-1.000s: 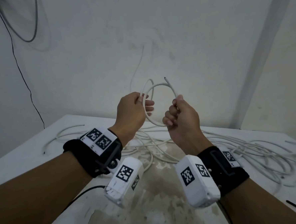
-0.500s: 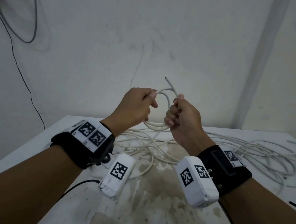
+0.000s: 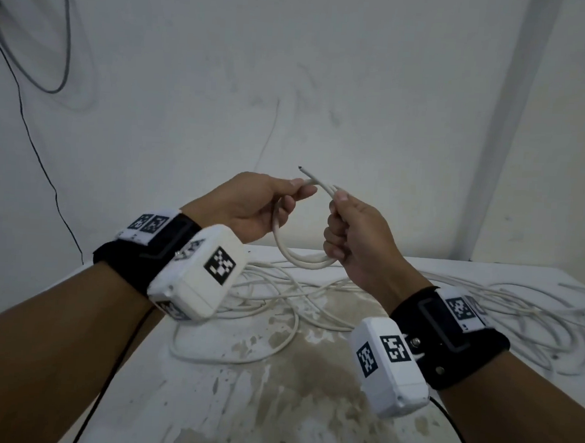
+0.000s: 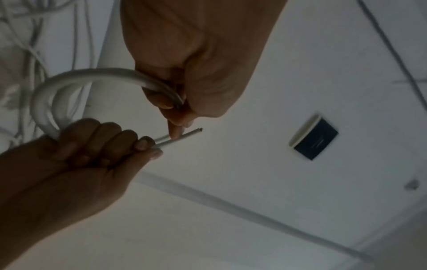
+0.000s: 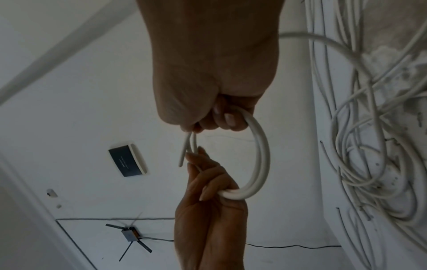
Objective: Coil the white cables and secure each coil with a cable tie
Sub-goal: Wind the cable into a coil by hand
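Both hands are up over the table (image 3: pixel 184 403): the left hand (image 3: pixel 251 206) pinches the top of a small white cable coil (image 3: pixel 299 259), the right hand (image 3: pixel 355 235), at its 3 o'clock, is fisted round the same loops; loose cable (image 3: pixel 518 314) sprawls on the tabletop below

A small coil of white cable (image 3: pixel 296 255) hangs in the air above the table, two or three round loops lying side by side, gripped at 9 and 3 o'clock. Its cut free end (image 3: pixel 303 169) sticks out toward 10 o'clock from the top of the coil. Below, toward 6 and 4 o'clock, loose white cables (image 3: pixel 518 314) sprawl tangled across the stained tabletop.
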The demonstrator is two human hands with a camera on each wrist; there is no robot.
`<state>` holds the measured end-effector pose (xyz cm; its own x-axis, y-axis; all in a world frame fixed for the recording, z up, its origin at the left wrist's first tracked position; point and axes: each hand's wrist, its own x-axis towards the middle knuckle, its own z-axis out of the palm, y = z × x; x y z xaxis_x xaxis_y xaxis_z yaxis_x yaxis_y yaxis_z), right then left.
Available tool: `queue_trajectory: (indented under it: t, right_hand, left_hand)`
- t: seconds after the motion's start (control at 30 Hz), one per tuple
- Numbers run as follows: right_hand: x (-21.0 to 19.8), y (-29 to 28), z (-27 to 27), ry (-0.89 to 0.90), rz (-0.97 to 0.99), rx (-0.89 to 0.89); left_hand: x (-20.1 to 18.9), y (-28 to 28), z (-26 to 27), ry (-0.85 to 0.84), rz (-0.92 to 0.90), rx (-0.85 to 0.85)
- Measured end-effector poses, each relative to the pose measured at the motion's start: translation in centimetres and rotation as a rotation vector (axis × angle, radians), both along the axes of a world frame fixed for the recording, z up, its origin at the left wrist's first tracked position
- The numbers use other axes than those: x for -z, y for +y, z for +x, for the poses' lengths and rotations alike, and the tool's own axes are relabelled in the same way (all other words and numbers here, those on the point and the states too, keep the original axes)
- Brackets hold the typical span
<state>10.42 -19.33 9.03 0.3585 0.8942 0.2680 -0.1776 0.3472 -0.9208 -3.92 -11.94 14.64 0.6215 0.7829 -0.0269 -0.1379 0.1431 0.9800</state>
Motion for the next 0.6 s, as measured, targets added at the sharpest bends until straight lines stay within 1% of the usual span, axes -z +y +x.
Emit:
queue_trajectory:
  t: [0.07,0.1,0.13,0.17,0.23,0.27,0.3,0.4,0.53,0.6]
  right_hand:
    - [0.1,-0.1,0.0,-0.015,-0.002,-0.014]
    - [0.1,-0.1,0.0,-0.019,-0.004,-0.019]
    - [0.1,-0.1,0.0,-0.019,-0.007,-0.021]
    - [0.2,-0.1,0.0,-0.014,-0.01,-0.02]
    - [0.2,0.0,-0.1,-0.006,-0.016,-0.015]
    - [0.3,0.0,-0.1,-0.01,-0.021,-0.006]
    - [0.3,0.0,-0.2,-0.02,-0.029,0.006]
    - [0.5,0.0,-0.4,-0.045,-0.046,0.03]
    - [0.5,0.0,-0.8,-0.095,-0.033,0.039]
    - [0.3,-0.1,-0.9,-0.151,-0.031,0.075]
  left_hand:
    - [-0.1,0.1,-0.1,0.013,-0.093,0.012]
    - [-0.1,0.2,-0.2,0.029,-0.091,-0.001]
    - [-0.1,0.1,-0.1,0.064,-0.038,-0.025]
    - [0.1,0.1,-0.1,0.126,0.071,-0.057]
    - [0.3,-0.2,-0.1,0.276,0.369,-0.108]
    - [0.4,-0.4,-0.1,0.323,0.49,-0.114]
    - [0.4,-0.6,0.0,0.342,0.559,-0.114]
    - [0.4,-0.9,0.4,0.317,0.619,-0.15]
    - [1.1,-0.9,1.1,0.322,0.834,-0.307]
    - [1.4,-0.7,1.2,0.286,0.86,-0.346]
